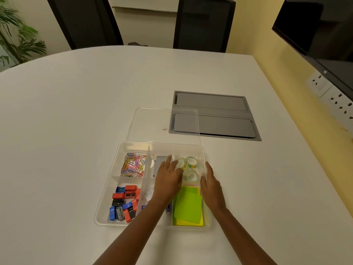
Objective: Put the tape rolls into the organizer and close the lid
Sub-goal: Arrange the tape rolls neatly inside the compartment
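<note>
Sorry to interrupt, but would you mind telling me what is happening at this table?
A person is packing a clear organizer on the white table. The left hand touches the tape rolls in the far right compartment, while the right hand rests at the organizer's right wall. Paper clips, sharpeners and sticky notes fill other compartments. The clear lid lies behind, not yet on.
</note>
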### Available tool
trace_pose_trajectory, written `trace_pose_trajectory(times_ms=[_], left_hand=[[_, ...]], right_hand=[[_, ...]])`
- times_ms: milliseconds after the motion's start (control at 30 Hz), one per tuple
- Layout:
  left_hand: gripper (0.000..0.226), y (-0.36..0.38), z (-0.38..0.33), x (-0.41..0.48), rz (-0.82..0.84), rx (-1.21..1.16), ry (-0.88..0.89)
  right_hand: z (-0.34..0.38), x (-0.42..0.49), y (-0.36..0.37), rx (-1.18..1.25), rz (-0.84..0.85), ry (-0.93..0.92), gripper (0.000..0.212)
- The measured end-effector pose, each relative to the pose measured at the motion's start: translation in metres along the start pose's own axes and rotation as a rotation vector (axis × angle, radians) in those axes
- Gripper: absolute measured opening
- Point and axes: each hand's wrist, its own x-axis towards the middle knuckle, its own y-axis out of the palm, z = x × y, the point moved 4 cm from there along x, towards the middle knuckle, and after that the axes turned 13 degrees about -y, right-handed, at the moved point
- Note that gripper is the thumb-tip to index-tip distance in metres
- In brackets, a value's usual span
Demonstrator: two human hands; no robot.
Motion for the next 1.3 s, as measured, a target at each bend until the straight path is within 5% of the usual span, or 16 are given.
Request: trace_pose_trajectory(times_ms=[167, 467, 767, 933, 1100, 1300], left_hand=[[0.041, 0.022, -0.007, 0.029, 0.157, 0.111, -0.036], [0.036, 0.030, -0.013, 0.044, 0.089, 0.158, -0.097], [0.041, 0.026, 0.004, 0.032, 0.050, -0.089, -0.073], [0.050, 0.027, 0.017, 0.010, 0.048, -0.114, -0.096], [0.052, 0.028, 0.022, 0.007, 0.061, -0.097, -0.162], [0.051, 0.028, 0.026, 0.006, 0.103, -0.056, -0.152]], right_hand=[[-0.001, 0.001, -0.001, 0.006, -0.028, -0.007, 0.050], [-0.003, 0.000, 0.000, 0.022, -0.058, -0.013, 0.048], [0.000, -0.002, -0.002, -0.049, -0.075, -0.041, 0.046], [0.031, 0.009, -0.007, -0.477, -0.141, -0.469, 0.040], [0.044, 0.030, 0.009, -0.649, 0.228, -0.534, 0.012], [0.036, 0.030, -0.003, -0.832, 0.281, -0.635, 0.011]])
